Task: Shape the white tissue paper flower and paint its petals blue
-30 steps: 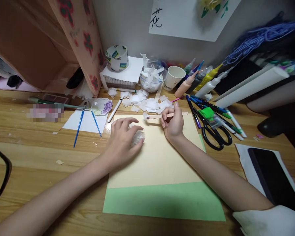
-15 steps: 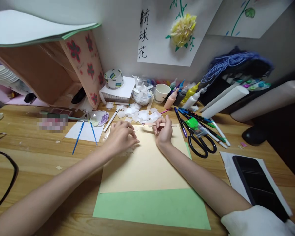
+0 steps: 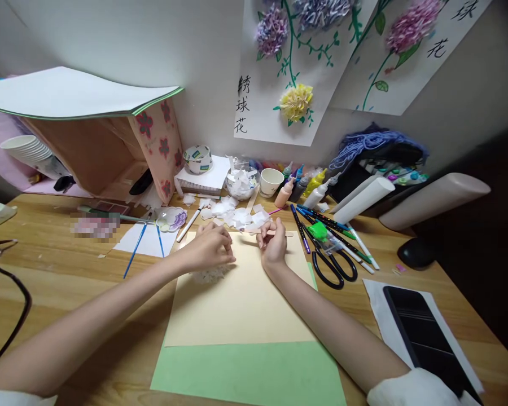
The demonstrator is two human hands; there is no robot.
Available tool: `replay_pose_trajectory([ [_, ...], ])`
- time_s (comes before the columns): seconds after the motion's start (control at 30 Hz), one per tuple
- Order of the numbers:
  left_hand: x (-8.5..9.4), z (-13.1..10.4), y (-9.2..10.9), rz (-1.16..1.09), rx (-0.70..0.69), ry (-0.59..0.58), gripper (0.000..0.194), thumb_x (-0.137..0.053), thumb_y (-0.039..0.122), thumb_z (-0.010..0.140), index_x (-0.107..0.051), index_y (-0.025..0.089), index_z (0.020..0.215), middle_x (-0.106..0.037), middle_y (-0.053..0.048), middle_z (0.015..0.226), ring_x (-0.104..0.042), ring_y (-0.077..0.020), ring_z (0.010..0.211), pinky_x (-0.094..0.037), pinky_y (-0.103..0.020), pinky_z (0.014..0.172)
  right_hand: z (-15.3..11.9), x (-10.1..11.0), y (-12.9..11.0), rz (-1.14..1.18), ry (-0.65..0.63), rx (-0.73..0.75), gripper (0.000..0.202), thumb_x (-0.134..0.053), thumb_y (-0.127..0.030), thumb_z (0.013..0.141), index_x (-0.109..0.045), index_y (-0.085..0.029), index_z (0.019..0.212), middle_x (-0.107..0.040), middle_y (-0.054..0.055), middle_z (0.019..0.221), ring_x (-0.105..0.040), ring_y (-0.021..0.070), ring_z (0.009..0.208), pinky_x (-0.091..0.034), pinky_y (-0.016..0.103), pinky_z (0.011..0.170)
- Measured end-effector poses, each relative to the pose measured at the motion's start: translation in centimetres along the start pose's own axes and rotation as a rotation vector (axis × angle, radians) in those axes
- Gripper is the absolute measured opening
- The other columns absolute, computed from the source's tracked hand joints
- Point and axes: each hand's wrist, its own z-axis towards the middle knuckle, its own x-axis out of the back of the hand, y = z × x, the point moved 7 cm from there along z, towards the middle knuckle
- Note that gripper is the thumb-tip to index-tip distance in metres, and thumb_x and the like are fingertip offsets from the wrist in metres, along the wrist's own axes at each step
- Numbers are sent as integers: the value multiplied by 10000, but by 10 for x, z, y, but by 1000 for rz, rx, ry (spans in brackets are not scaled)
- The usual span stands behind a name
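A cream sheet [image 3: 245, 304] lies on a larger green sheet [image 3: 249, 369]. My left hand [image 3: 209, 248] hovers over the cream sheet's upper left, its fingers bent and pressed together; whatever is between the fingertips is too small to make out. Beneath it, a white ruffled paper piece [image 3: 211, 274] shows in part. My right hand [image 3: 273, 243] rests near the sheet's upper right edge, palm up, with fingers curled round a thin flat wooden stick [image 3: 289, 234]. Torn white paper pieces [image 3: 243, 216] are scattered just beyond both hands.
Black-handled scissors [image 3: 328, 270] and several pens lie right of the sheets. A phone [image 3: 427, 332] is further right. Behind stand paint bottles [image 3: 284, 193], a paper cup [image 3: 271, 182] and a tape roll [image 3: 198, 159]. Blue brushes [image 3: 135, 250] lie at left.
The view has tilted upward, showing more of the flower pictures on the wall. Both hands keep nearly the same pose over the sheet, and more of the ruffled paper shows beneath my left hand.
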Motion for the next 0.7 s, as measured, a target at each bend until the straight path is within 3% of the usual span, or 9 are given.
replay_pose_trajectory([
  [0.17,-2,0,10,74,-114,-38,123,-667,299,734,-708,203,669,-646,-50,1012,-474,-257,1049,-284,-426,922,-1,0,0,-12,4,-10,498,-426,-530,815,-399,-186,457,-377,-67,416,-314,31,288,-158,198,327],
  [0.3,1,-2,5,32,-79,-37,172,-594,320,806,-703,195,758,-650,-63,991,-485,-263,1042,-304,-421,910,-1,2,0,-15,3,-8,504,-448,-550,799,-400,-186,454,-381,-67,429,-317,30,298,-174,194,332],
  [0.37,5,-12,-3,-12,-20,37,210,-518,332,863,-689,209,868,-647,-59,1015,-489,-266,1069,-315,-430,924,-1,2,0,-17,-6,-2,505,-453,-553,802,-406,-186,459,-394,-63,436,-325,33,306,-187,194,335],
  [0.53,10,-65,-25,-110,120,411,192,-433,296,916,-591,215,989,-632,-61,1069,-519,-235,1047,-357,-430,934,-2,-3,1,-47,-63,26,521,-427,-561,826,-418,-193,457,-370,-60,393,-319,48,301,-177,202,328],
  [0.7,-5,-90,-15,-73,138,580,157,-493,284,884,-607,219,970,-608,-61,1023,-503,-238,1041,-381,-407,923,-6,-13,-2,-108,-150,44,570,-404,-584,826,-350,-201,407,-305,-72,369,-244,36,272,-126,205,303],
])
